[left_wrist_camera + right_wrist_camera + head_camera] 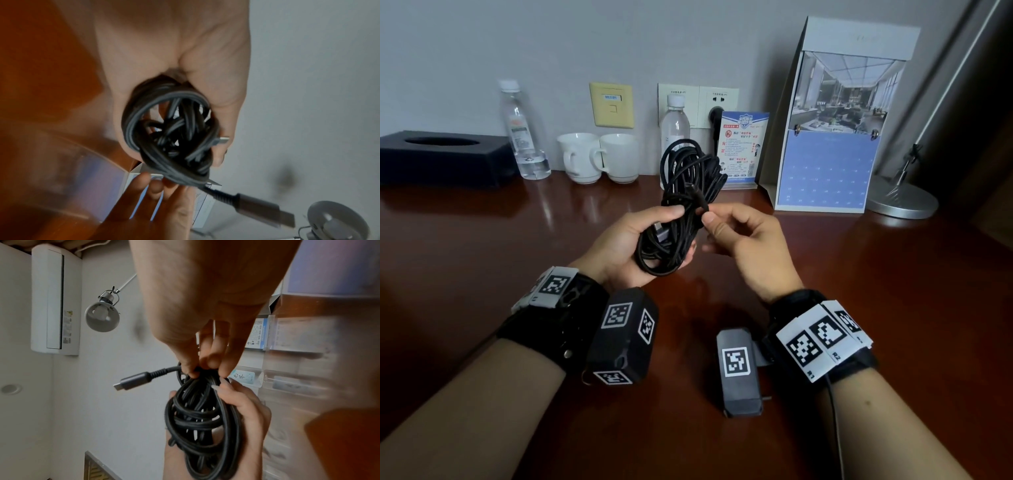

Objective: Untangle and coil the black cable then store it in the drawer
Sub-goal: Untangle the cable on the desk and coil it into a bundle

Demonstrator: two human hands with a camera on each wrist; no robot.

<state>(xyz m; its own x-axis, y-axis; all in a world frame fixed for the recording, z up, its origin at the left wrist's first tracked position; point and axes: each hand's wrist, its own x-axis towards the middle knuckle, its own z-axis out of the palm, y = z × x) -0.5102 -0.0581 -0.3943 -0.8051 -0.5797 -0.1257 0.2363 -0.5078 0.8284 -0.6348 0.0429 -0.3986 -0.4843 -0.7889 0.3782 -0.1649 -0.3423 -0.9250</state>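
The black cable [681, 192] is a loose coil of several loops held upright above the wooden desk [876, 291]. My left hand [654, 229] grips the lower half of the coil, thumb over the strands; a silver plug [659, 231] lies against the palm. My right hand [709, 216] pinches a strand near the other end between thumb and fingertips. In the right wrist view that pinch [197, 369] sits at the top of the cable coil [201, 418], and a grey plug [133, 382] sticks out to the left. In the left wrist view the bundle [170, 138] fills the left palm. No drawer is in view.
Along the wall stand a black tissue box [445, 157], two water bottles [518, 133] [674, 123], two white cups [599, 157], a printed card [743, 150], a desk calendar [832, 137] and a lamp base [900, 202]. Wall sockets [698, 102] sit behind them.
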